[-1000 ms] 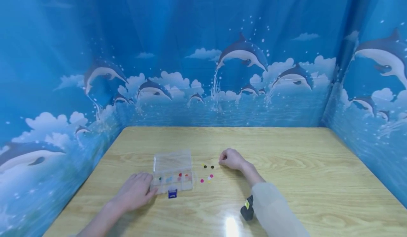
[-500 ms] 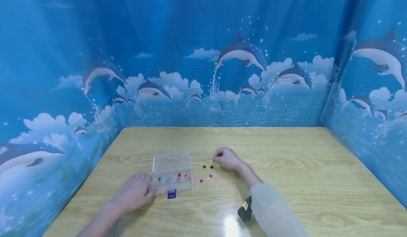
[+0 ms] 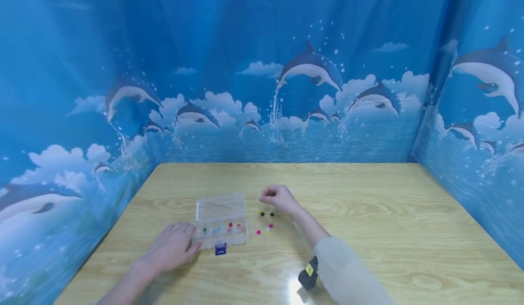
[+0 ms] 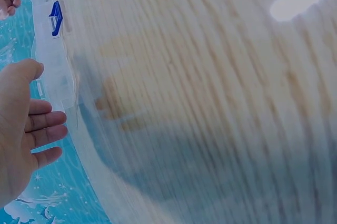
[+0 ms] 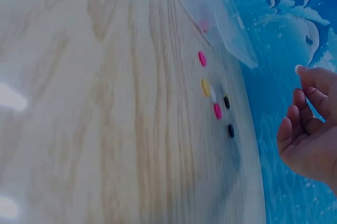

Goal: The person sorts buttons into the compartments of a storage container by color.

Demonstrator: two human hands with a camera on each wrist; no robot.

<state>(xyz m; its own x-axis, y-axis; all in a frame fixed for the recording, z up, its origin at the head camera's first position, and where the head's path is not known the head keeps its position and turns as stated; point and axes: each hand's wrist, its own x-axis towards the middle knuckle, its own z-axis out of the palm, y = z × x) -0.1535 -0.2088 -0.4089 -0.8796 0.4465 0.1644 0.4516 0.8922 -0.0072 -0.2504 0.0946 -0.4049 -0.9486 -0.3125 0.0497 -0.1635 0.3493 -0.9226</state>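
A clear plastic compartment box (image 3: 240,239) lies with its lid (image 3: 221,208) raised at the back and a blue latch (image 3: 220,249) in front. Several colored discs, one of them red (image 3: 230,225), sit in its compartments. My left hand (image 3: 173,245) rests at the box's left end, fingers extended and thumb by the front corner. Above the table, right of the lid, my right hand (image 3: 280,199) pinches a small white disc (image 5: 299,69) between thumb and forefinger, mostly covered by the fingertips. Below it lie two black discs, the nearer one (image 5: 230,131) and another (image 5: 227,102).
Between box and right arm lie magenta discs, one at the front (image 3: 259,232), a white disc (image 3: 268,228) and yellow ones (image 5: 206,88). A black device with a yellow label (image 3: 309,271) is at the right sleeve. A dolphin-print curtain (image 3: 262,91) stands behind the wooden table (image 3: 368,205).
My right hand has moved left, from right of the black discs to above and behind them, still pinching. The left hand and box stay in place.
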